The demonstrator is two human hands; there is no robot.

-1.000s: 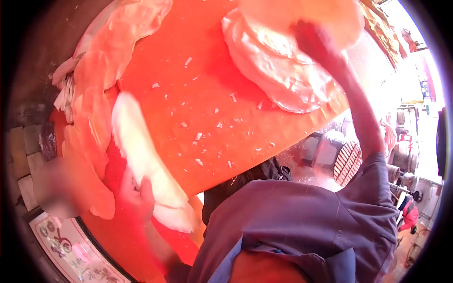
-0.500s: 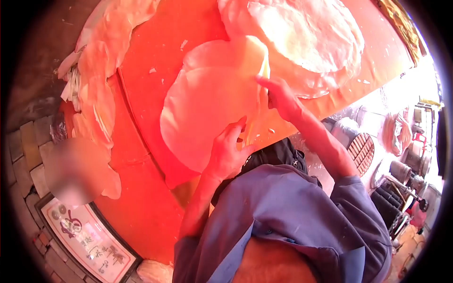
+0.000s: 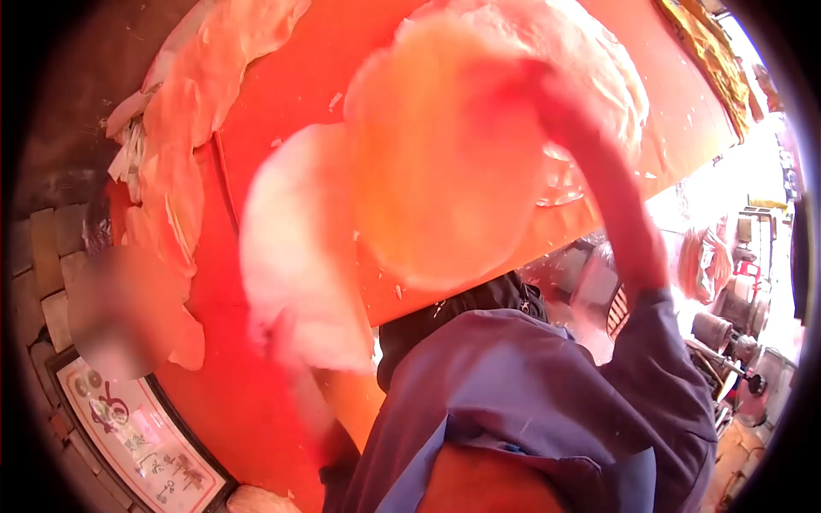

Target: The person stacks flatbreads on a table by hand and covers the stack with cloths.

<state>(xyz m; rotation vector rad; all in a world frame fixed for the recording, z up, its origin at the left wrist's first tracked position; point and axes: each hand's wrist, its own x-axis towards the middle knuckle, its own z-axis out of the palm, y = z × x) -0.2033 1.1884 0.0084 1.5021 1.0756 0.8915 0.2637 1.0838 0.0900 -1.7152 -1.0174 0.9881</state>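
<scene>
A thin, round, pale sheet, soft like rolled dough, is in two overlapping parts. The whiter part [image 3: 299, 231] lies left, and a translucent orange-tinted sheet [image 3: 445, 197] spreads to its right. My left hand [image 3: 278, 342], smeared by motion, is at the lower left edge of the whiter part, fingers closed at its rim. My right hand [image 3: 505, 90] is over the upper right of the translucent sheet, its fingers too blurred to read. Behind it a stack of similar round sheets [image 3: 611, 64] is partly covered.
A red-orange table [image 3: 342, 34] carries the sheets and small scraps. More pale sheets [image 3: 175, 154] drape along its left side. A framed panel with writing [image 3: 141, 436] stands at lower left. Tools and containers [image 3: 735, 316] crowd the floor at right, beyond the table edge.
My left hand has moved left and down; my right hand has moved up. The single pale sheet between them now shows as a whiter left part and a translucent right part, spread wider.
</scene>
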